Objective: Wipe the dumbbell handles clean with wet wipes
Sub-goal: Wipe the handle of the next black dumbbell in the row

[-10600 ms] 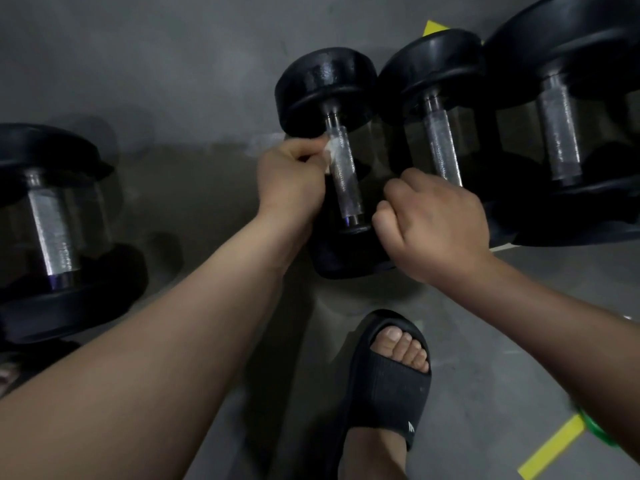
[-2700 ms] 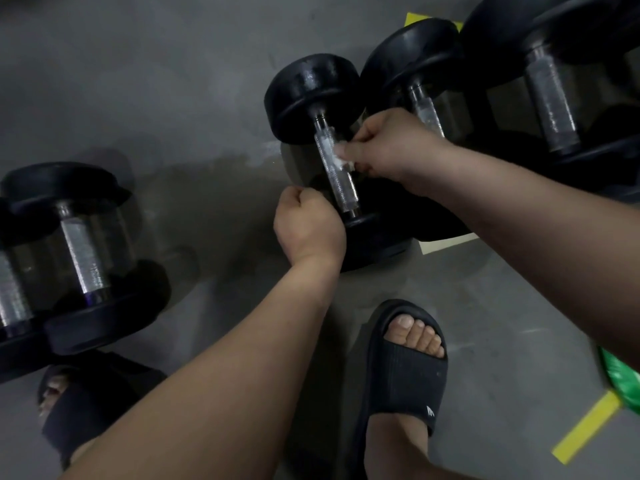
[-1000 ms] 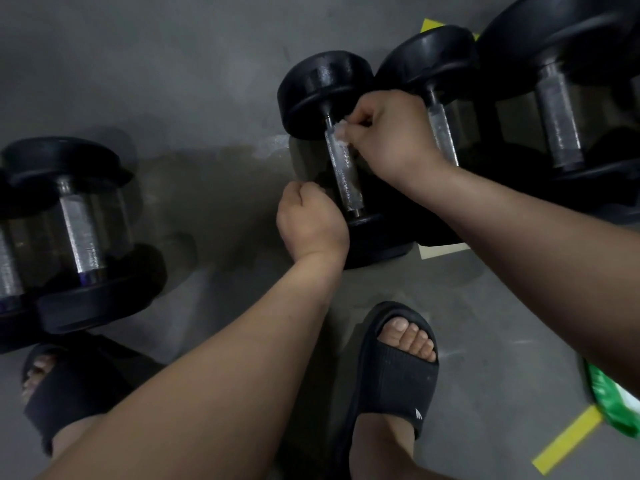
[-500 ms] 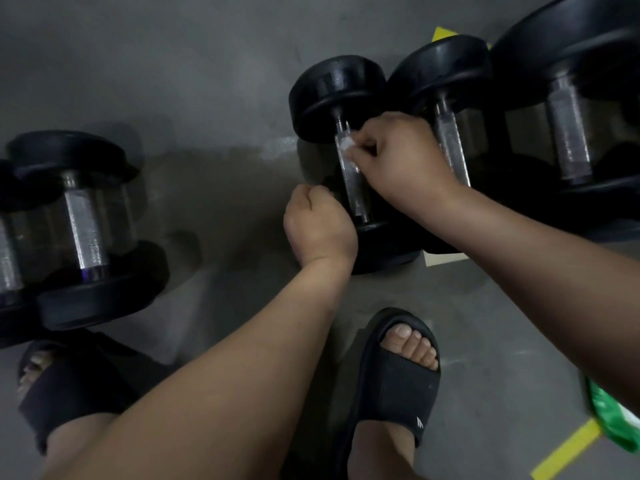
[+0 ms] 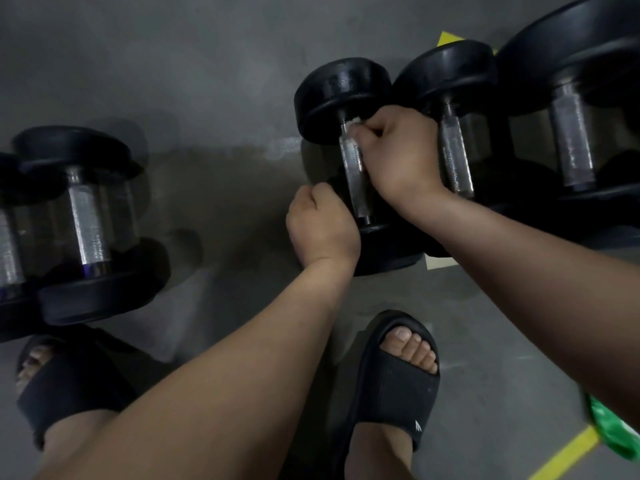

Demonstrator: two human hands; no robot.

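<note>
Knurled silver dumbbell handle (image 5: 355, 178), upper centre of frame, stands near-upright. Your right hand (image 5: 398, 154) pinches white wet wipe (image 5: 353, 123) against its top end, likely scrubbing there. Your left hand (image 5: 322, 230) curls by lower black head (image 5: 388, 251), likely steadying; actual hold hidden.

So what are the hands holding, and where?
The right hand pinches a white wet wipe against the far end of the dumbbell handle. The left hand is curled beside the near end; its hold can't be told.
</note>
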